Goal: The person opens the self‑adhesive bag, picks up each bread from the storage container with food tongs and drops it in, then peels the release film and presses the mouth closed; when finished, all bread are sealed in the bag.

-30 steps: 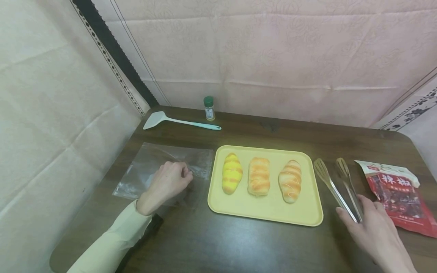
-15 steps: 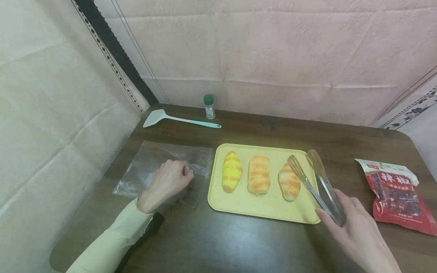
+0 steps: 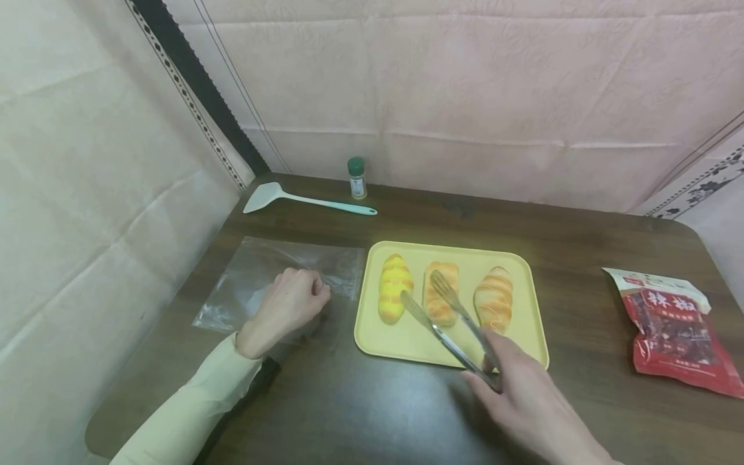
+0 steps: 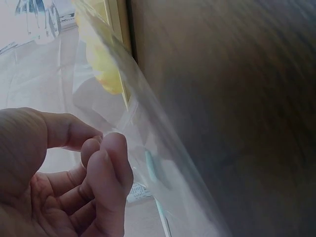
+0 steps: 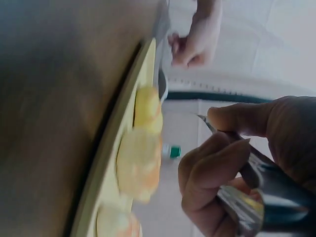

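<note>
Tongs (image 3: 455, 351) swing across the yellow tray (image 3: 372, 336)

A second ago we saw the right hand (image 3: 523, 391) with the tongs to the right of the tray; now it grips them at the tray's near edge, their arms spread apart above the middle bread (image 3: 436, 307) and its left side. Left of the tray, the left hand (image 3: 289, 303) stays put, pinching the clear plastic bag (image 3: 244, 284). All three breads remain on the tray.

The tongs hide part of the middle bread, and we cannot tell whether their tips touch it. The left hand covers some of the bag; the right-wrist view blurs the breads.
</note>
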Demonstrator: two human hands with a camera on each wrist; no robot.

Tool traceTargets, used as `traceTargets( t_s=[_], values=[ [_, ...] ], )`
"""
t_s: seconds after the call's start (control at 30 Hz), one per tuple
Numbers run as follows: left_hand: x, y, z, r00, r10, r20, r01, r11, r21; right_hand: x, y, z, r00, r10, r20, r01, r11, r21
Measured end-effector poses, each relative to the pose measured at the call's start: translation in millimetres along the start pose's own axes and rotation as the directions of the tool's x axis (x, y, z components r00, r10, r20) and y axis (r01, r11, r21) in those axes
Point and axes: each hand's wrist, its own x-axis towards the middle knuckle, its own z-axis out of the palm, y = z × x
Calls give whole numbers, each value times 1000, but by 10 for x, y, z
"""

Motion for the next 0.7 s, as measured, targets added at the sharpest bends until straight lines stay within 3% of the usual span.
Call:
traceTargets(
  t_s=[0.3,0.7],
  values=[
    [1,-3,10,1000,5,5,-5,1000,0,-9,-282,304,985,84,148,-77,996,-54],
    [25,-28,19,1000,-4,11,4,1000,18,135,-465,567,1000,4,-6,-5,981,-192]
  ],
)
